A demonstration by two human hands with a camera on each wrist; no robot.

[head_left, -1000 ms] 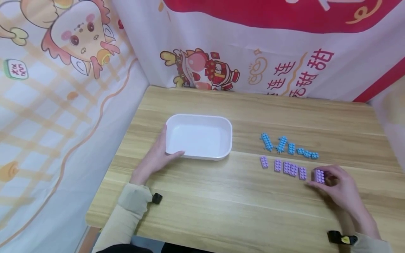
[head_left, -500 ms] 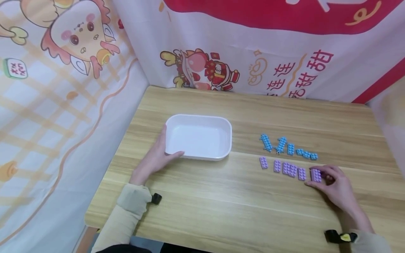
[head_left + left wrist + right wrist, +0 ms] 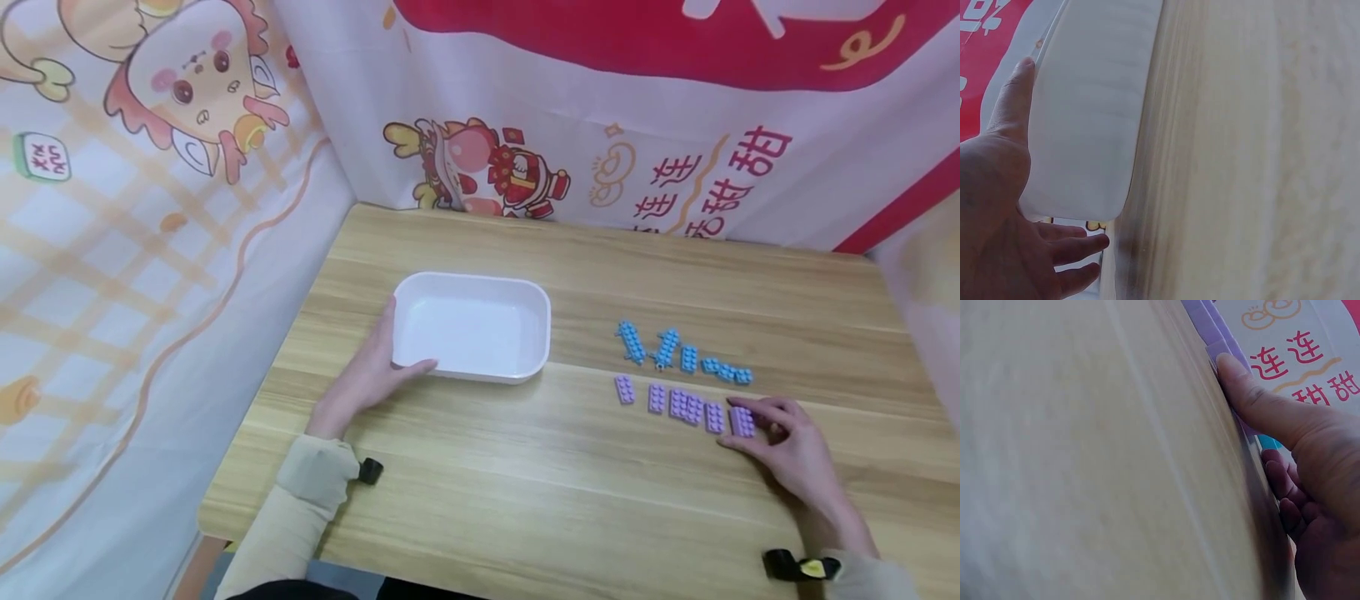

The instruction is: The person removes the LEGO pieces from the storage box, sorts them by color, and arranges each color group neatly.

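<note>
A white plastic tray [image 3: 472, 329] stands left of the table's middle. My left hand [image 3: 366, 375] rests against its near left corner, with the thumb straight along the near wall and the fingers by the left end. The left wrist view shows that hand [image 3: 1013, 187] beside the tray wall [image 3: 1088, 112]. On the right, my right hand [image 3: 791, 446] holds a purple toy brick [image 3: 742, 422] between thumb and fingers, at the right end of a row of purple bricks [image 3: 678, 404]. In the right wrist view the thumb of this hand [image 3: 1310, 456] presses the purple brick [image 3: 1221, 353].
Behind the purple row lie several blue toy bricks [image 3: 688, 359], two of them long pieces with small side projections [image 3: 631, 342]. The wooden table [image 3: 540, 483] ends at a printed cloth [image 3: 585, 108] at the back, with another cloth on the left.
My right hand has slid left with the purple brick, bringing it closer to the other purple bricks. The left hand and the tray stay in place.
</note>
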